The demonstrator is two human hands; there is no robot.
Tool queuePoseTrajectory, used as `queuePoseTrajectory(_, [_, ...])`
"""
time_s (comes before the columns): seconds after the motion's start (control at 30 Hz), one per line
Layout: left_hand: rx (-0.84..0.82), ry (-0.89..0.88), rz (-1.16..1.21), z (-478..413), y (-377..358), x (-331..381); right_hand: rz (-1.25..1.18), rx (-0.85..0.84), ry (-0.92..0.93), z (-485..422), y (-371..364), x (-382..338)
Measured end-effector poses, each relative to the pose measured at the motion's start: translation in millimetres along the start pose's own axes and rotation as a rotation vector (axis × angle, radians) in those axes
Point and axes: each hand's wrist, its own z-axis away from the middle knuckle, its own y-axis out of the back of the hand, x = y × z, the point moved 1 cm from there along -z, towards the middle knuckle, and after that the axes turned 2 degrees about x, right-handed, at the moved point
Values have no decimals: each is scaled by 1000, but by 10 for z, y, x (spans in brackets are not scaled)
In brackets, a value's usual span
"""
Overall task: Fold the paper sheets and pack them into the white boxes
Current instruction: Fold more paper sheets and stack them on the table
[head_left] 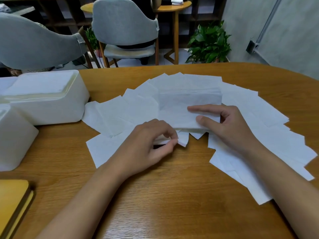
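Head view, nearest first: what lies by the near edge?

Yellow hardback notebook (13, 200), at the near left corner of the brown wooden surface (155, 213). Past it come the two hands.

What are the fingers doing?

On the left hand (146, 147) the fingers are curled narrow, thumb and forefinger pinching the near corner of a thin white paper sheet (183, 140). On the right hand (231, 126) forefinger and thumb lie straight on a folded white paper stack (183, 107), pressing it flat and gripping nothing.

So the step?

A fold just starting, I judge. Lift that corner low, bring it squarely to the opposite edge, then crease with flat fingers. Paper this thin will likely skew or tear if tugged. Keep the stack pinned so it cannot slide.

And the rest of the paper?

Loose white paper sheets (259, 135) fan out, overlapping, under and around both hands. Well left of the left hand sit the near rounded white box (15, 135) and, behind it, the far rounded white box (51, 107), with white sheets piled to its rim. Grey upholstered chairs (124, 23) stand beyond.
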Motion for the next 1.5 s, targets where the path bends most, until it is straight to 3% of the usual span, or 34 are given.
queuePoseTrajectory(0.23, [283, -32, 75, -48, 11, 118, -39, -134, 34, 24, 12, -8])
queuePoseTrajectory(0.37, [363, 0, 144, -94, -48, 179, -27, -206, 84, 77, -62, -74])
queuePoseTrajectory(0.5, [343, 93, 193, -48, -33, 200, 18, -18, 85, 50, -95, -43])
queuePoseTrajectory(0.6, [356, 216, 290, -31, 56, 153, -117, 61, 12, 31, -1, -114])
queuePoseTrajectory(0.8, [416, 332, 605, -72, 118, 194, -175, -66, -58, 67, -46, -159])
queuePoseTrajectory(1.07, [428, 389, 648, -86, 73, 168, -209, -74, -53, 54, -71, -153])
queuePoseTrajectory(1.27, [480, 373, 528, -84, 32, 146, -190, -98, 9, 58, -111, -199])
queuePoseTrajectory(1.4, [587, 408, 306, -73, 5, 108, -234, -82, 38, 34, -98, -148])
queuePoseTrajectory(1.5, [444, 428, 548, -92, 14, 153, -349, -97, -6, 27, -69, -74])
